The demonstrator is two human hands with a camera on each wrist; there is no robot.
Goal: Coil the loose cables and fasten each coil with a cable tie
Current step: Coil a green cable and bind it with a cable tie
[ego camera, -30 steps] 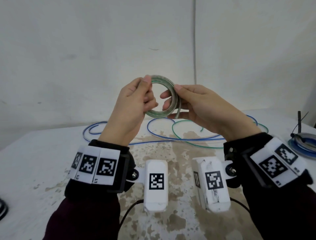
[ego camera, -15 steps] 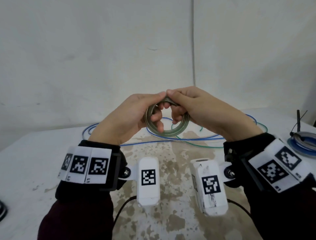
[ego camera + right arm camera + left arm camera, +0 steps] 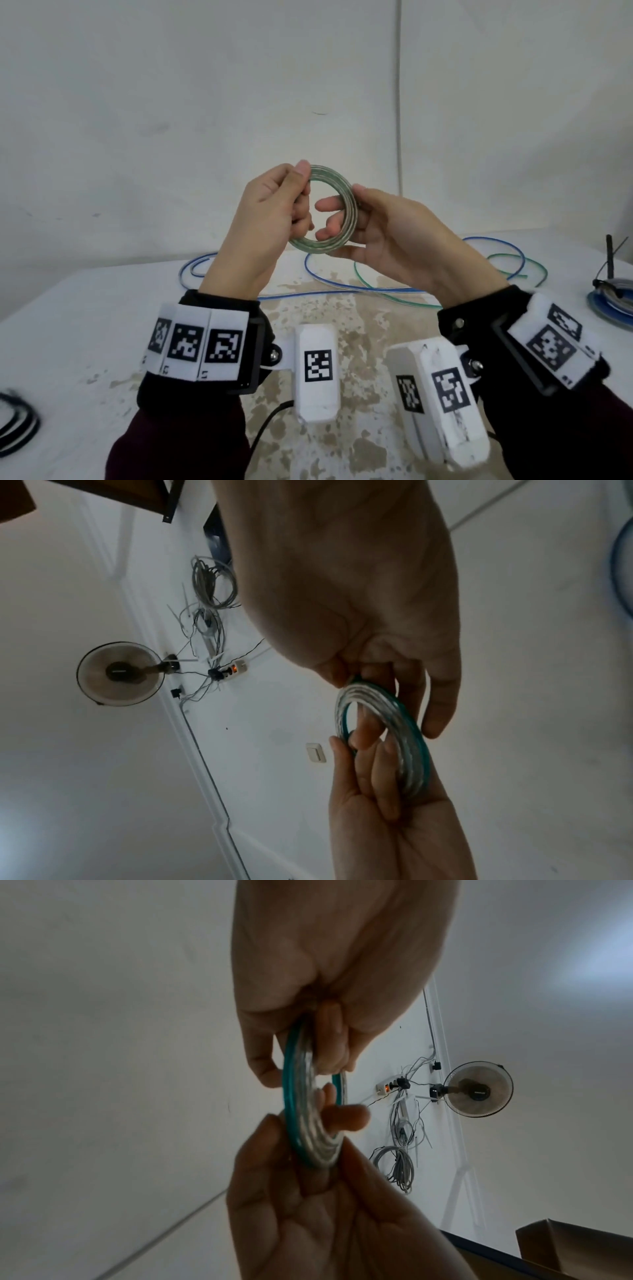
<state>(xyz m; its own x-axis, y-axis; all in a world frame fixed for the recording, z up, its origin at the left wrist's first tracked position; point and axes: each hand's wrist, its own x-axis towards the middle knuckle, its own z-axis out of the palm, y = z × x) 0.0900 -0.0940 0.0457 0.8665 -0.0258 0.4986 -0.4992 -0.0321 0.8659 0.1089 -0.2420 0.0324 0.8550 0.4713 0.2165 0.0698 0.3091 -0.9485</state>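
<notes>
A small coil of green and clear cable is held upright in the air above the table, in front of the wall. My left hand pinches its left side between thumb and curled fingers. My right hand grips the right side, thumb on the outer rim and fingers reaching through the ring. In the left wrist view the coil is seen edge-on between my left hand above and the right hand below. The right wrist view shows the coil under my right hand. No tie is visible on this coil.
Loose blue cable and green cable lie in loops on the stained white table behind my hands. At the right edge sits a blue and grey coil with a black cable tie sticking up. Black loops lie at the left edge.
Half a second ago both hands were lower, pinching the top of the coil as it tilted toward the table. Now they have risen and the coil stands upright again.
</notes>
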